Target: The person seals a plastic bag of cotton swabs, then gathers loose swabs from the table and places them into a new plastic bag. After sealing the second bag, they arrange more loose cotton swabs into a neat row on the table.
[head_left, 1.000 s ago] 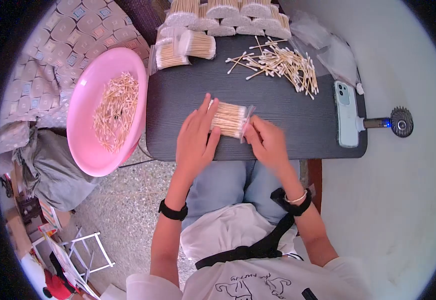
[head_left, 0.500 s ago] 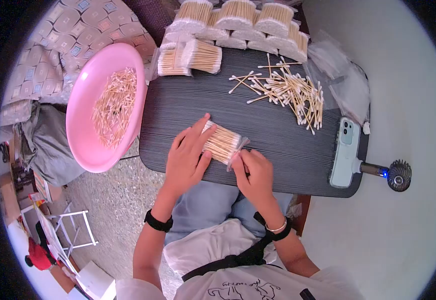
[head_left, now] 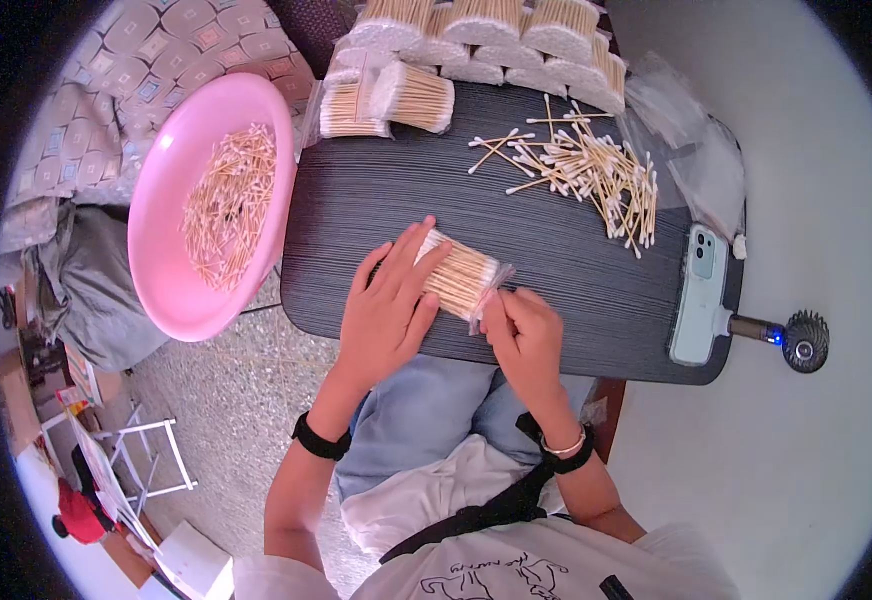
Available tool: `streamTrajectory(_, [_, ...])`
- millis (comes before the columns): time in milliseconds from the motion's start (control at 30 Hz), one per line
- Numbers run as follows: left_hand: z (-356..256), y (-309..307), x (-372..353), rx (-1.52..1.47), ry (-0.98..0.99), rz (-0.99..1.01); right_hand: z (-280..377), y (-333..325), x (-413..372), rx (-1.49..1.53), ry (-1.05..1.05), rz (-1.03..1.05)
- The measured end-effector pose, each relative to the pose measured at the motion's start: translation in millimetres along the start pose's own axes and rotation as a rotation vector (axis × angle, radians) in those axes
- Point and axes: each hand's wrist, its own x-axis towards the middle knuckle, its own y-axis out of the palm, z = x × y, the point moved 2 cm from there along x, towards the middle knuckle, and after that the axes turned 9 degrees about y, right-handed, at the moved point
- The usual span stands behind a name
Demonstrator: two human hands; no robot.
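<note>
A small clear plastic bag of cotton swabs (head_left: 459, 280) lies on the dark table before me. My left hand (head_left: 388, 310) rests over its left end, fingers stretched out flat and thumb apart along the near side. At the other end, my right hand (head_left: 526, 330) is closed in a pinch on the bag's loose plastic edge. The swabs inside lie side by side; their left tips are partly under my left fingers. Beyond my hands, to the right, is a loose pile of cotton swabs (head_left: 601, 180).
A pink basin (head_left: 146, 240) of loose swabs stands left of the table (head_left: 356, 195). Filled swab bags (head_left: 411, 97) are stacked along the far edge. Empty plastic bags (head_left: 706, 170), a phone (head_left: 698, 310) and a small fan (head_left: 806, 341) are at the right.
The camera view has shifted slightly, so the table and its contents sit a little differently in frame. Both hands keep nearly the same places on the bag.
</note>
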Motion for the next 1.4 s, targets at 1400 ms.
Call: streamTrajectory(1400, [38.7, -6.7, 13.7, -0.492, 0.117, -0.104, -1.3, 5.3, -2.7, -0.001, 0.101, -0.113])
